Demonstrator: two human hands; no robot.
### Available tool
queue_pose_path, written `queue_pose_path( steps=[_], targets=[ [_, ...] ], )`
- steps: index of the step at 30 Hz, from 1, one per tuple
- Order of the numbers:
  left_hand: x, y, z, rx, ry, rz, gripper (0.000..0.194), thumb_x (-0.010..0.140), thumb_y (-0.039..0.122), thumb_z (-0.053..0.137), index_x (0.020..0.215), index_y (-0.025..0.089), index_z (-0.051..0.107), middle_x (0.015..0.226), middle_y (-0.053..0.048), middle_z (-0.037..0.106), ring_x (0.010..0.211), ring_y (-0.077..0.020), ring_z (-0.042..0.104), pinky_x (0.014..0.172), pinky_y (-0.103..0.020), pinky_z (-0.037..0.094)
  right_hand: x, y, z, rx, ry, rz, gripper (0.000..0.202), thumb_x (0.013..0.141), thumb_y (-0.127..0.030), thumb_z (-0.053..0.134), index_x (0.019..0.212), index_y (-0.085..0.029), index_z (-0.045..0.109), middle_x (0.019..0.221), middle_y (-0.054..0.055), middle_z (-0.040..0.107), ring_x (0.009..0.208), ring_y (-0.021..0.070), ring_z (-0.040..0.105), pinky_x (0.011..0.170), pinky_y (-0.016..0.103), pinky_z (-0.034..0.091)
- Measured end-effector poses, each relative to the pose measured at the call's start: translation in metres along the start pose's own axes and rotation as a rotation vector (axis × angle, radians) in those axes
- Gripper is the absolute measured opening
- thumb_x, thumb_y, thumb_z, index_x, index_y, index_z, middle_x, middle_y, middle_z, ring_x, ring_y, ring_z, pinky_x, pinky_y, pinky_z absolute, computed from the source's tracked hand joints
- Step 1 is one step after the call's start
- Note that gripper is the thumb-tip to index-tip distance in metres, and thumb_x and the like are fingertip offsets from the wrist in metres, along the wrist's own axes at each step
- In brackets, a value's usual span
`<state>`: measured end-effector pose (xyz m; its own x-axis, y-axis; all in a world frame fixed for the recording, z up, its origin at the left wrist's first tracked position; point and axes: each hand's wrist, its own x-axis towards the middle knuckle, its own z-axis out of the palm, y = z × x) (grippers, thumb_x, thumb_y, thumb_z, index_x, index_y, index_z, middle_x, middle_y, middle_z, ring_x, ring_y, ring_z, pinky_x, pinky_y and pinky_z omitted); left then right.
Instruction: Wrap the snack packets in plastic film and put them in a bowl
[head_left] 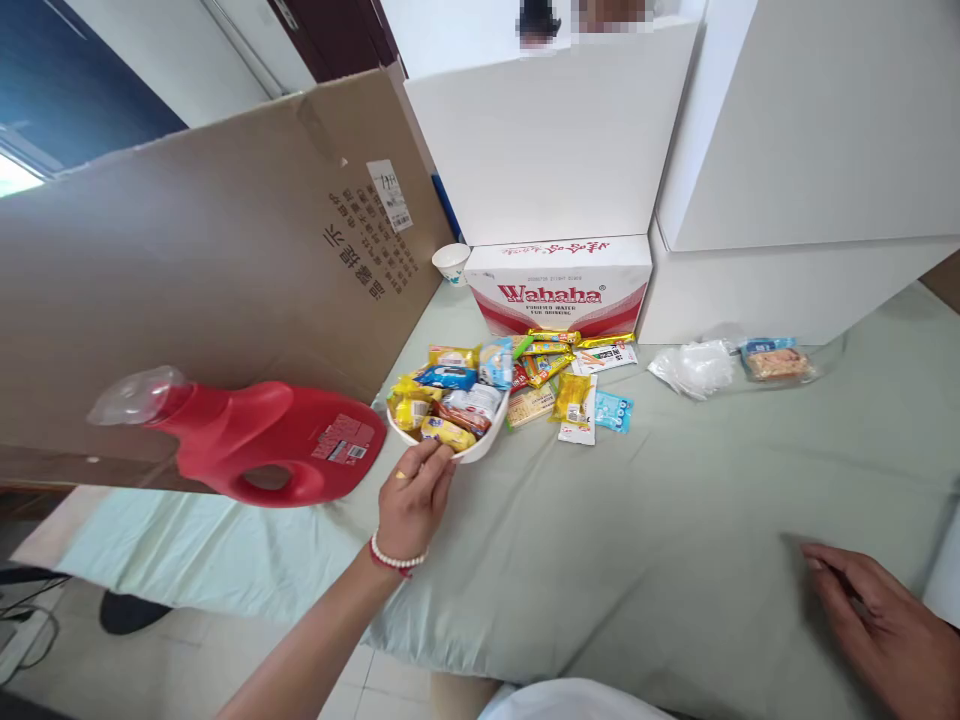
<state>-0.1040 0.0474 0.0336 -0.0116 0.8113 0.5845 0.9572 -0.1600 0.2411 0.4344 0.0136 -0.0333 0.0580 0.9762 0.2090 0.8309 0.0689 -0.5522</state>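
A white bowl [486, 440] heaped with wrapped snacks stands left of the table's middle. At its near rim is my left hand [414, 500], fingers closed on the edge just below a yellow snack packet [448, 433]. Beside the bowl, to the right, lies a loose pile of packets, with a yellow packet [572, 397] and a light blue packet [613, 411] among them. My right hand [877, 620] is low at the right side over the cloth, away from the snacks. Its fingers are loosely stretched, with a gap at the thumb and nothing seen in them.
A red jug [277, 440] lies on its side at the left against a cardboard panel [225, 250]. Behind the snacks stand a Wahaha carton [562, 290] and a paper cup [451, 263]. Clear plastic wrapping [694, 368] and a packaged food item [778, 360] lie to the right.
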Motion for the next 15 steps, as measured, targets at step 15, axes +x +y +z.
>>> queue_pose_path(
  steps=[15],
  targets=[
    [0.124,0.123,0.146,-1.818,0.104,-1.162,0.029,0.085,0.015,0.07,0.071,0.02,0.044,0.054,0.011,0.038,0.043,-0.0033,0.025,0.046,-0.016,0.029,-0.01,-0.012,-0.005,0.026,-0.021,-0.076,0.028,0.09,-0.051,0.053,0.101,-0.031,0.07,0.098,0.005,0.077,0.086,0.0292,0.076,0.078,0.046,0.062]
  ],
)
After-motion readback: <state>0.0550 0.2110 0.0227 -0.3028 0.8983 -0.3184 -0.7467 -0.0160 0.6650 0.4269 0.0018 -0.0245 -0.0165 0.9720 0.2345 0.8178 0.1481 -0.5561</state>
